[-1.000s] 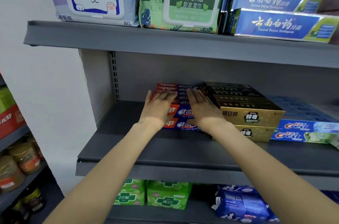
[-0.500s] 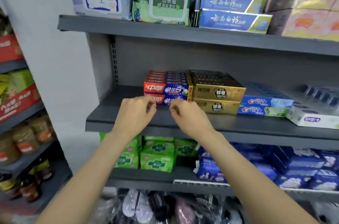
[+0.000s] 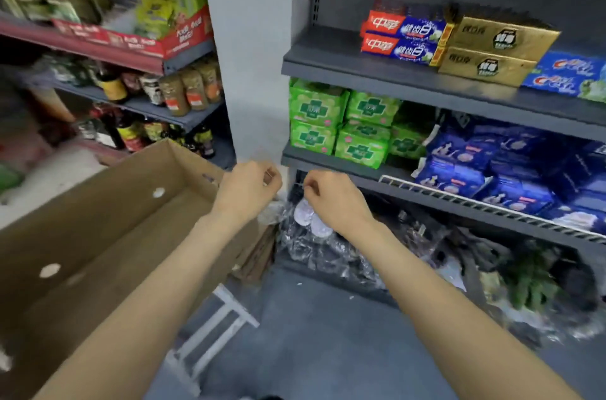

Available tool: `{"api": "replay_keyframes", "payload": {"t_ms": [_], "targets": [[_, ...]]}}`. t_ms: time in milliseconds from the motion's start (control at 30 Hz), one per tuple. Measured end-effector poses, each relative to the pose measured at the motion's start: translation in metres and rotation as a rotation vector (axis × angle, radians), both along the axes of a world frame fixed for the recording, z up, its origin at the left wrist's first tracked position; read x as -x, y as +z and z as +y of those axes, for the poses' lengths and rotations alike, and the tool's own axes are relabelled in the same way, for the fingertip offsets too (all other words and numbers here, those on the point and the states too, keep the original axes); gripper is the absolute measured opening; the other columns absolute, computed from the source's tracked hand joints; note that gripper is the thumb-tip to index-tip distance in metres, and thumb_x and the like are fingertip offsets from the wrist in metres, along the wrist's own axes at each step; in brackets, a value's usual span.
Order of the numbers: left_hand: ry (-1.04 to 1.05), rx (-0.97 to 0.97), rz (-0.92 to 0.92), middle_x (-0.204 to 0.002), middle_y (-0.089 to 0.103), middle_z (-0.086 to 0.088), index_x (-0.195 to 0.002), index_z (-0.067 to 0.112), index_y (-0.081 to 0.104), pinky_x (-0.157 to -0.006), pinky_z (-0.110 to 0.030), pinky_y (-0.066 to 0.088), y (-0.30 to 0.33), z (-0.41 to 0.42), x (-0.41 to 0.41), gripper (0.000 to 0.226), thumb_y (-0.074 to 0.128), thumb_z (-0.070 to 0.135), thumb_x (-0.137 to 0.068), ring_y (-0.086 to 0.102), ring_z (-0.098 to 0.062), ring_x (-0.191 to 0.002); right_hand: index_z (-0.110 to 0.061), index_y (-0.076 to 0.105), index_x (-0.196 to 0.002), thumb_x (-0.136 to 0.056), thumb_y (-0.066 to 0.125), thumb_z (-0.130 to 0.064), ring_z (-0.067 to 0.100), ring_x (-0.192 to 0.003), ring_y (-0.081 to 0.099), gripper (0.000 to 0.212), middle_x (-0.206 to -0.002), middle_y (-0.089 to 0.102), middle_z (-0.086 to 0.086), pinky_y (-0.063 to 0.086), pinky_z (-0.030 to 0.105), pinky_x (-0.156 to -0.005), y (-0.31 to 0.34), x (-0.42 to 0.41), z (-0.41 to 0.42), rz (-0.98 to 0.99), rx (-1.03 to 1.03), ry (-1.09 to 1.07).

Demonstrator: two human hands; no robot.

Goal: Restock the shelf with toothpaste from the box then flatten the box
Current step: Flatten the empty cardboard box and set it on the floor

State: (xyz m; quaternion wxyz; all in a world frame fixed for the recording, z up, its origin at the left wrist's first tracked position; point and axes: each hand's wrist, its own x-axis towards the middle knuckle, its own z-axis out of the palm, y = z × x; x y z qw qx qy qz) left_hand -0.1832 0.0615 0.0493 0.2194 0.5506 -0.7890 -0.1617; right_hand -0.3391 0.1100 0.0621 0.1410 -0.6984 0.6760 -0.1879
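Observation:
Red and blue toothpaste cartons [image 3: 404,37] lie stacked on the grey shelf [image 3: 377,76] at the upper right, beside gold cartons [image 3: 495,49]. An open brown cardboard box [image 3: 108,229] stands at the lower left; what shows of its inside holds nothing. My left hand [image 3: 247,190] hangs over the box's right end with fingers loosely curled, holding nothing. My right hand [image 3: 329,199] is level with it a little to the right, in front of the lower shelf, also loosely curled and holding nothing.
Green packs [image 3: 341,124] and blue packs [image 3: 511,170] fill the shelf below the toothpaste. Plastic-wrapped goods [image 3: 328,245] lie on the bottom level. A white stool [image 3: 213,334] stands under the box. Jars and bottles [image 3: 170,91] line the left-hand rack.
Both hands have left the toothpaste stack and dropped away from the shelf. The view has swung down and left, bringing the cardboard box into sight.

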Motion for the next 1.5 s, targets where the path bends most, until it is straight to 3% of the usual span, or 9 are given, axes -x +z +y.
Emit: {"api": "replay_keyframes", "payload": {"t_ms": [233,633,833,933,1033,1100,1200,1333,1500], "targets": [[0.086,-0.162,-0.084,-0.095,0.069,-0.011,-0.096,0.015,0.067,-0.078,-0.042,0.052,-0.045,0.021,-0.124,0.02,0.048,0.022,-0.092,0.062,-0.033,-0.093,-0.015,0.062,-0.098,-0.092,0.044,-0.018,0.03,-0.096,0.059,0.02,-0.102,0.066,0.008,0.039,0.032,-0.065,-0.046,-0.13,0.009,-0.001,-0.113,0.076],[-0.147,-0.281,-0.439,-0.103,0.066,-0.015,-0.097,0.013,0.06,-0.079,-0.037,0.05,-0.077,0.059,-0.348,0.02,0.042,0.021,-0.093,0.061,-0.036,-0.097,-0.012,0.063,-0.099,-0.093,0.043,-0.015,0.03,-0.092,0.06,0.021,-0.099,0.065,0.009,0.053,0.042,-0.077,-0.098,-0.351,0.055,-0.007,-0.295,0.077],[-0.185,-0.253,-0.542,-0.099,0.067,-0.013,-0.1,0.012,0.061,-0.073,-0.033,0.043,-0.098,0.08,-0.411,0.025,0.039,0.022,-0.094,0.062,-0.033,-0.094,-0.012,0.059,-0.112,-0.096,0.044,-0.035,0.03,-0.099,0.059,0.032,-0.108,0.065,0.01,0.051,0.04,-0.083,-0.106,-0.408,0.08,0.005,-0.449,0.108],[-0.237,-0.28,-0.522,-0.112,0.064,-0.01,-0.109,0.017,0.065,-0.087,-0.035,0.04,-0.107,0.084,-0.436,0.031,0.039,0.017,-0.091,0.054,-0.03,-0.109,-0.016,0.049,-0.13,-0.091,0.049,-0.051,0.028,-0.108,0.056,0.053,-0.119,0.06,0.009,0.049,0.037,-0.086,-0.108,-0.431,0.087,0.017,-0.606,0.19],[-0.374,-0.327,-0.519,-0.116,0.063,-0.006,-0.119,0.018,0.06,-0.101,-0.034,0.036,-0.108,0.086,-0.457,0.038,0.047,0.013,-0.084,0.051,-0.026,-0.115,-0.018,0.054,-0.099,-0.084,0.058,-0.055,0.026,-0.093,0.056,0.04,-0.094,0.058,0.002,0.044,0.034,-0.071,-0.112,-0.45,0.09,0.088,-0.718,0.252],[-0.452,-0.249,-0.638,-0.114,0.059,-0.003,-0.122,0.018,0.054,-0.104,-0.031,0.031,-0.109,0.088,-0.463,0.04,0.053,0.021,-0.082,0.049,-0.023,-0.116,-0.017,0.044,-0.077,-0.085,0.061,-0.045,0.025,-0.08,0.053,0.034,-0.082,0.054,0.001,0.04,0.032,-0.065,-0.116,-0.46,0.093,0.128,-0.694,0.228],[-0.458,-0.175,-0.734,-0.113,0.059,-0.003,-0.116,0.016,0.053,-0.096,-0.029,0.031,-0.108,0.085,-0.461,0.029,0.054,0.024,-0.089,0.051,-0.022,-0.114,-0.012,0.051,-0.088,-0.094,0.053,-0.025,0.03,-0.086,0.055,0.014,-0.1,0.062,0.013,0.041,0.033,-0.07,-0.119,-0.466,0.097,0.161,-0.587,0.162],[-0.423,-0.174,-0.689,-0.108,0.064,-0.001,-0.107,0.016,0.058,-0.081,-0.03,0.03,-0.094,0.084,-0.446,0.015,0.05,0.021,-0.096,0.057,-0.024,-0.106,-0.01,0.057,-0.104,-0.097,0.045,-0.019,0.035,-0.098,0.059,0.016,-0.104,0.062,0.015,0.042,0.035,-0.075,-0.112,-0.455,0.105,0.241,-0.517,0.122],[-0.54,-0.051,-0.573,-0.103,0.063,0.0,-0.097,0.019,0.053,-0.08,-0.031,0.029,-0.078,0.086,-0.405,0.01,0.052,0.029,-0.095,0.057,-0.022,-0.104,-0.018,0.049,-0.082,-0.093,0.046,-0.024,0.031,-0.089,0.06,0.012,-0.083,0.057,0.004,0.039,0.032,-0.064,-0.085,-0.401,0.121,0.265,-0.335,-0.026]]}}
